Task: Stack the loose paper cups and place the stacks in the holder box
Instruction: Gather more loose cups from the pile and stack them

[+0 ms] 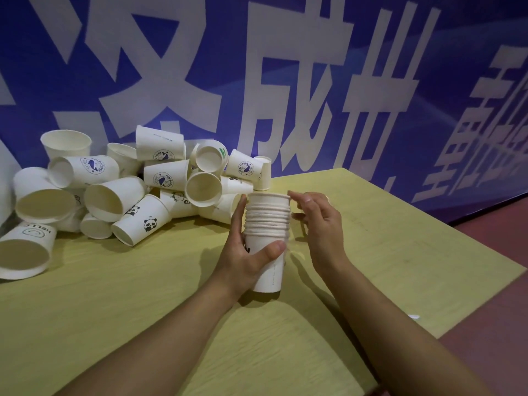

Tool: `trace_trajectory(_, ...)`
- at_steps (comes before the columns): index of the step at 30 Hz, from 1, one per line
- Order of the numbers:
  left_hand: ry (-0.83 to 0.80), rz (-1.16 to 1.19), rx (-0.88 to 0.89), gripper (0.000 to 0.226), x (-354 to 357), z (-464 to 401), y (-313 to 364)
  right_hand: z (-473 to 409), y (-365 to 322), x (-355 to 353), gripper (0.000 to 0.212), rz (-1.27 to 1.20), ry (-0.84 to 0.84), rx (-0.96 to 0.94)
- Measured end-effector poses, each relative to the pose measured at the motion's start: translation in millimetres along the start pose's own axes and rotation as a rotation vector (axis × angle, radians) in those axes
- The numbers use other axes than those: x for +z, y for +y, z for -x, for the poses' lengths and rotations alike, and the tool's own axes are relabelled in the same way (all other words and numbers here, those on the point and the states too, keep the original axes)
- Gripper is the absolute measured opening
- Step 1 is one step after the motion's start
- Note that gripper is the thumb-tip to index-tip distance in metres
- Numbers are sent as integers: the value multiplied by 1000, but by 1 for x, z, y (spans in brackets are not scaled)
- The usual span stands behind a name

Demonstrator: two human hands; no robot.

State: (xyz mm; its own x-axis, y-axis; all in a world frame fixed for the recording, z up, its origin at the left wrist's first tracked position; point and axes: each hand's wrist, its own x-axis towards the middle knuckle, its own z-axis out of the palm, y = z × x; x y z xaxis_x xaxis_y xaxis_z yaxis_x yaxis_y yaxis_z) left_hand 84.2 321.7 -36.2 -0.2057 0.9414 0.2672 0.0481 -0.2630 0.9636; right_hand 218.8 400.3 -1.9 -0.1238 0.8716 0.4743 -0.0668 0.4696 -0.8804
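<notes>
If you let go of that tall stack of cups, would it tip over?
Possibly: the stack of cups is tall on a narrow base, steadied by the left hand. Being nested paper, it is probably light and easily knocked over.

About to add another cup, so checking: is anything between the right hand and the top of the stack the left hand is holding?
Nothing visible. The right hand hovers open just right of the stack, fingertips near its top rim, with only air between. The left hand grips the stack lower down, clear of the rim.

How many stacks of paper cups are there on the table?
1: the cup stack, upright, gripped by the left hand, in front of the loose cups, which could hide another.
</notes>
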Motion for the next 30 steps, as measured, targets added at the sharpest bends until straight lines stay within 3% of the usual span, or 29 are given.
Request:
trace_trajectory(5,58,-6,17,101,1,2,2,-2,7,-2,15,118,-24,-77)
trace_trajectory(8,138,79,49,99,0,0,-1,-16,17,-14,24,360,134,-133)
trace_trajectory(11,165,82,51,104,-1,-1,-1,-35,32,-39,35,751,272,92)
trace_trajectory(13,149,67,37,110,0,0,0,-40,42,-49,42,919,207,252)
trace_trajectory(15,139,61,42,113,0,1,0,-42,47,-51,46,840,176,351)
trace_trajectory(21,72,53,13,106,0,3,3,-40,41,-40,76,339,217,395)
trace_trajectory(26,-150,53,-37,107,-1,3,3,-36,30,-37,64,27,244,298)
trace_trajectory(30,-224,66,-99,106,-3,1,5,-32,20,-31,52,-120,146,298)
